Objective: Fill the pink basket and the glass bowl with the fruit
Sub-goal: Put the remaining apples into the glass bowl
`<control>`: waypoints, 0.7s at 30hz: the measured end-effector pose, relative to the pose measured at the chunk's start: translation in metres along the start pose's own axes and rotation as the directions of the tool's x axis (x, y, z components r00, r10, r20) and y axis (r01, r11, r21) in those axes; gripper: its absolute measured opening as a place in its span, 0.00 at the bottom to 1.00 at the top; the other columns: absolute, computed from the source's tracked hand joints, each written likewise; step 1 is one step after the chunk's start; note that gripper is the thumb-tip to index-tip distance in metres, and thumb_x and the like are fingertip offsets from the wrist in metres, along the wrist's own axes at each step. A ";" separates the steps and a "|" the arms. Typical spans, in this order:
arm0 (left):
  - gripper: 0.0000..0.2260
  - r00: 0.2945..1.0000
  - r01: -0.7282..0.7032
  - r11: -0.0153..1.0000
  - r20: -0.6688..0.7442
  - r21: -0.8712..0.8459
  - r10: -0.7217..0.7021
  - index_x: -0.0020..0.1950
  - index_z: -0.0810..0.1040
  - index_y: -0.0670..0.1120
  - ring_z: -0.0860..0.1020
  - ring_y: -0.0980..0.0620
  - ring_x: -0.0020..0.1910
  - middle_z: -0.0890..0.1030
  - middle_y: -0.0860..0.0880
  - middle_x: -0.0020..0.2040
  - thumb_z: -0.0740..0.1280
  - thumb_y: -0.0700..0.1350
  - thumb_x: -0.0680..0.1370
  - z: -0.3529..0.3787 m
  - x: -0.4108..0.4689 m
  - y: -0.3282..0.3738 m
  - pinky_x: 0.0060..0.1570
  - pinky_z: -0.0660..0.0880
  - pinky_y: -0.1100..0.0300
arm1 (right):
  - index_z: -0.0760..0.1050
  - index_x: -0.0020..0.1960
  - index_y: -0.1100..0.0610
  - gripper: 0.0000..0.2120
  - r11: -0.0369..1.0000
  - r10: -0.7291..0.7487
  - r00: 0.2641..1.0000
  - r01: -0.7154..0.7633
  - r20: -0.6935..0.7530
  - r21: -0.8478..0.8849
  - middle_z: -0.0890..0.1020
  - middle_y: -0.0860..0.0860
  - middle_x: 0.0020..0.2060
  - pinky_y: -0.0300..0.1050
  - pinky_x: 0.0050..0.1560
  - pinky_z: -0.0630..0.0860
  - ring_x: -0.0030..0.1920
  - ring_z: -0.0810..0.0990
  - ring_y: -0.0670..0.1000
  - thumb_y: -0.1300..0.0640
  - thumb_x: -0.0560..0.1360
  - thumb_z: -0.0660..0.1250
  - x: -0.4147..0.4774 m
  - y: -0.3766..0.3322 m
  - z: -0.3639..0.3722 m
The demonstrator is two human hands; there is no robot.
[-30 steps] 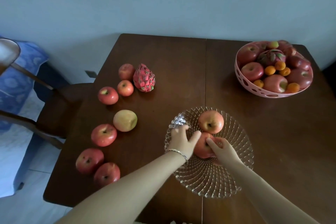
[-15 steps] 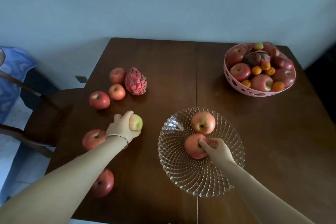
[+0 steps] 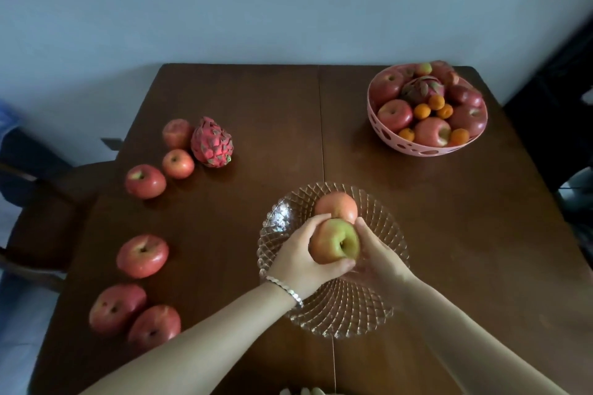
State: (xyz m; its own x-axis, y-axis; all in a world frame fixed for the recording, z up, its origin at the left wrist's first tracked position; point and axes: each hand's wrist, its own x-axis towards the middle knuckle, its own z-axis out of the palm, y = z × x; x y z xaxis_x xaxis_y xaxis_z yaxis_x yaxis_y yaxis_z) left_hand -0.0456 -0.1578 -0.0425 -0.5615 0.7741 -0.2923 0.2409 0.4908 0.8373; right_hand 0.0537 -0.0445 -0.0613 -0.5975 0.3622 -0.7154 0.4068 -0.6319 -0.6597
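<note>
My left hand (image 3: 298, 261) grips a yellow-green apple (image 3: 335, 245) just above the glass bowl (image 3: 340, 314), near its middle. My right hand (image 3: 382, 261) reaches into the bowl on the apple's right side, thumb against it. Its fingers curl down, and what they hold is hidden. One red apple (image 3: 337, 205) lies at the back of the bowl. The pink basket (image 3: 417, 147) at the far right is heaped with red apples, small oranges and a dragon fruit.
Along the left side of the brown table (image 3: 465, 234) lie several red apples, among them one (image 3: 142, 255) closest to the bowl, and a dragon fruit (image 3: 211, 143) farther back. A dark chair (image 3: 48, 202) stands off the table's left edge.
My left hand picked the yellow-green apple off the table at the left and carried it right, over the bowl. It now covers the red apple my right hand was touching.
</note>
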 end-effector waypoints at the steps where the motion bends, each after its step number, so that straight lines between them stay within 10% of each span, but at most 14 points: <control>1: 0.34 1.000 -0.003 1.000 0.017 0.013 0.003 0.68 0.66 0.58 0.70 0.62 0.56 0.71 0.60 0.60 0.76 0.53 0.65 0.002 0.000 0.002 0.56 0.66 0.69 | 0.74 0.60 0.52 0.26 1.000 -0.018 0.999 0.018 0.035 0.022 0.82 0.56 0.54 0.48 0.44 0.81 0.50 0.83 0.53 0.37 0.68 0.63 -0.001 -0.001 0.001; 12: 0.34 0.966 0.248 0.968 0.061 0.034 -0.250 0.71 0.61 0.52 0.77 0.48 0.56 0.66 0.52 0.61 0.72 0.56 0.70 0.009 0.004 -0.030 0.57 0.77 0.53 | 0.72 0.59 0.55 0.28 0.995 -0.050 0.997 0.055 -0.060 0.088 0.78 0.59 0.54 0.48 0.33 0.81 0.45 0.81 0.55 0.41 0.63 0.66 -0.008 -0.009 -0.034; 15: 0.23 0.861 0.509 0.797 0.221 -0.325 -0.459 0.69 0.63 0.49 0.79 0.42 0.53 0.72 0.42 0.62 0.67 0.46 0.76 0.014 0.011 -0.027 0.54 0.78 0.47 | 0.71 0.62 0.56 0.34 0.997 0.052 0.998 -0.053 -0.020 -0.058 0.77 0.61 0.58 0.50 0.36 0.80 0.46 0.81 0.57 0.40 0.60 0.69 -0.015 -0.010 -0.047; 21: 0.15 0.852 0.511 0.723 0.163 -0.465 -0.497 0.58 0.72 0.50 0.81 0.39 0.50 0.74 0.40 0.58 0.70 0.44 0.74 0.022 0.016 -0.031 0.43 0.81 0.54 | 0.70 0.62 0.57 0.26 0.840 0.162 0.982 -0.190 -0.099 -0.509 0.76 0.59 0.55 0.55 0.42 0.83 0.48 0.82 0.59 0.45 0.70 0.70 -0.021 0.014 -0.028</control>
State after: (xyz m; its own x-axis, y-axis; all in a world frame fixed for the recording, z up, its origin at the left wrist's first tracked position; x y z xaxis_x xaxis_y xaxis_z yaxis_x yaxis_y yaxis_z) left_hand -0.0450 -0.1523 -0.0834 -0.4696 0.4804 -0.7407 -0.4806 0.5647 0.6709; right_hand 0.0911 -0.0421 -0.0619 -0.4525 0.3210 -0.8320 0.8066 -0.2506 -0.5354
